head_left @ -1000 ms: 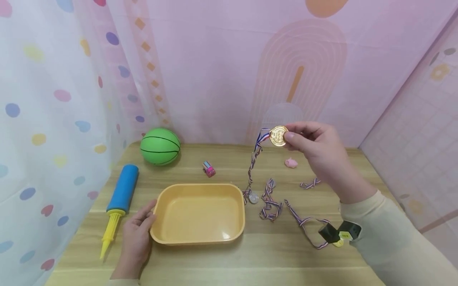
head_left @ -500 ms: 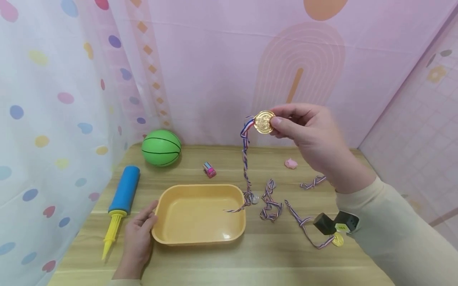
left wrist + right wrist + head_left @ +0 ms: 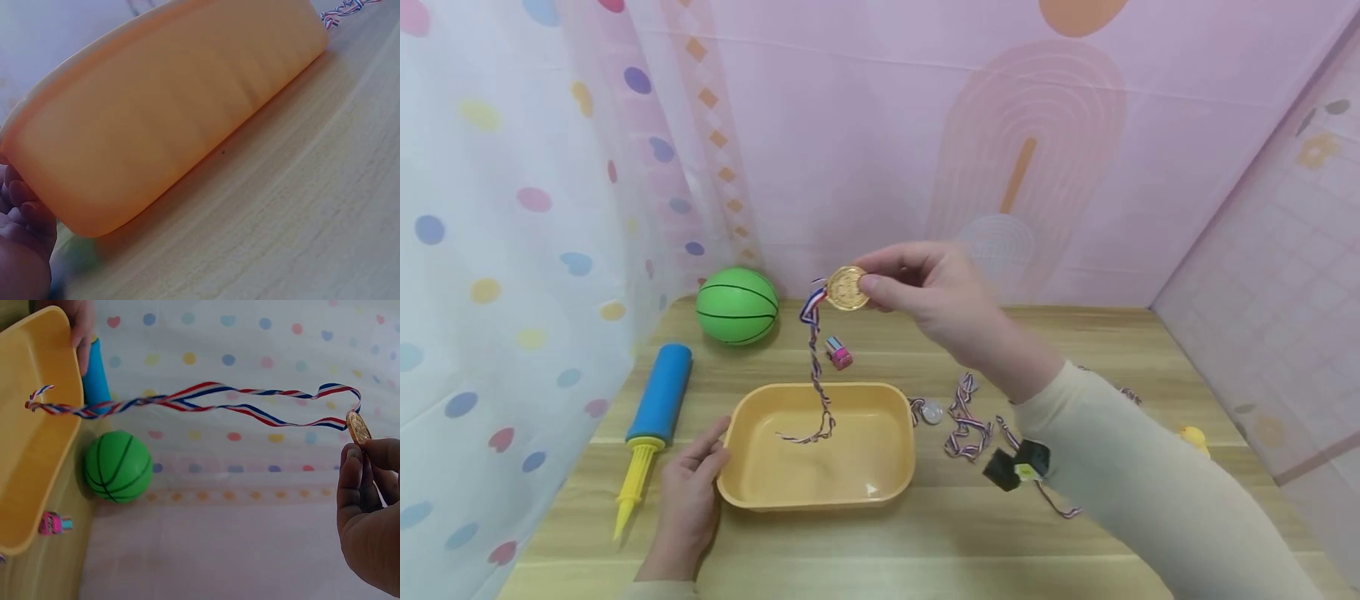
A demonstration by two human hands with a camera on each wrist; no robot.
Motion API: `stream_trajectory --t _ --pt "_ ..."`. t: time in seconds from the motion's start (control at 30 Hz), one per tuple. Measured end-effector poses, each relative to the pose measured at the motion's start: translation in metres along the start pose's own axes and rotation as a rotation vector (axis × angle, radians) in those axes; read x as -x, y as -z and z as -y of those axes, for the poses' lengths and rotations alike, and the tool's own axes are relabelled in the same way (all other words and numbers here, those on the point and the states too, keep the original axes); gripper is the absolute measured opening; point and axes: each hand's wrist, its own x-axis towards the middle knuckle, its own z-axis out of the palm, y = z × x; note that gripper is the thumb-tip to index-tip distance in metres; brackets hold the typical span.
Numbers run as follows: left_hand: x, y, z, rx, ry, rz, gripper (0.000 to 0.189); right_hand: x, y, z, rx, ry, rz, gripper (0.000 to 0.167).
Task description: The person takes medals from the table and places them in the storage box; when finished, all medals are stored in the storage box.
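Observation:
Between thumb and fingers, my right hand [image 3: 943, 300] pinches a gold medal [image 3: 847, 288] above the yellow plastic basin [image 3: 816, 504]. From the medal hangs a twisted red, white and blue ribbon [image 3: 815, 354], its lower end inside the basin's outline. In the right wrist view the ribbon [image 3: 206, 394] runs from the medal [image 3: 358, 428] to the basin [image 3: 53, 394]. My left hand [image 3: 688, 496] holds the basin's left end, thumb at the rim; in the left wrist view its curled fingers [image 3: 28, 203] lie against the basin wall [image 3: 169, 119].
Right of the basin lie a silver medal [image 3: 932, 412] and tangled ribbons [image 3: 967, 429]. A yellow toy [image 3: 1193, 437] shows past the right sleeve. Behind the basin are a pink toy car [image 3: 838, 353] and a green ball [image 3: 737, 306]. A blue-and-yellow hand pump [image 3: 660, 396] lies at left.
My right hand has carried the gold medal leftward, from beyond the basin's right end to above its middle, the ribbon trailing along. The left hand stays on the basin.

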Motion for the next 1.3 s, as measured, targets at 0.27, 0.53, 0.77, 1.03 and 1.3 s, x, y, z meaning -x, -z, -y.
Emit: stream_trajectory --t 0.27,0.53,0.77,1.03,1.3 --pt "0.002 0.003 -0.003 0.026 -0.006 -0.014 0.037 -0.015 -0.038 -0.051 -0.032 -0.092 0.035 0.018" --pt "0.003 0.004 -0.003 0.023 0.014 -0.009 0.038 -0.014 -0.060 -0.104 -0.048 -0.230 0.073 0.021" --pt "0.004 0.004 -0.003 0.014 -0.001 0.000 0.037 -0.013 -0.072 -0.138 -0.090 -0.344 0.085 0.019" --pt "0.003 0.004 -0.001 0.026 -0.019 0.004 0.036 -0.013 -0.081 -0.170 -0.113 -0.365 0.137 0.019" --pt "0.002 0.004 -0.001 0.019 -0.025 0.007 0.037 -0.011 -0.084 -0.189 -0.032 -0.407 0.152 0.019"
